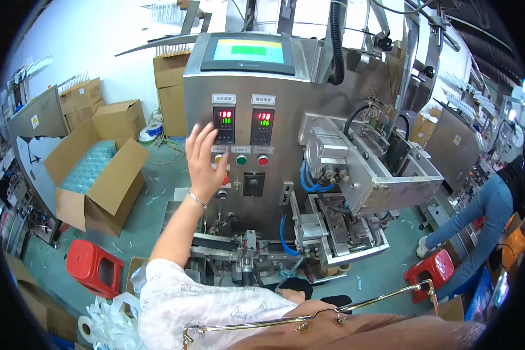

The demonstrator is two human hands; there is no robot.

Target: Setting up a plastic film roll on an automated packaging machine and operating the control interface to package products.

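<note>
My left hand (pixel 205 160) is raised at the front of a steel machine (pixel 318 96), its fingers stretched out and the thumb apart. Nothing shows in its grasp. The fingertips are beside the left digital controller (pixel 224 125); whether they touch it I cannot tell. A second controller (pixel 263 126) with red and green digits sits to its right. Under the controllers are a green button (pixel 241 159) and a red button (pixel 263 160), with a black dial (pixel 254 184) below. The hand partly covers a yellow button and another red one. My right hand is out of view.
A lit touchscreen (pixel 248 51) tops the machine. Metal clamping parts (pixel 356 186) jut out on the right. An open carton (pixel 114 198) of clear bluish packs, a red stool (pixel 93 267) and film scraps (pixel 108 324) lie left. Another person's leg (pixel 472 216) and a red stool (pixel 430 273) are right.
</note>
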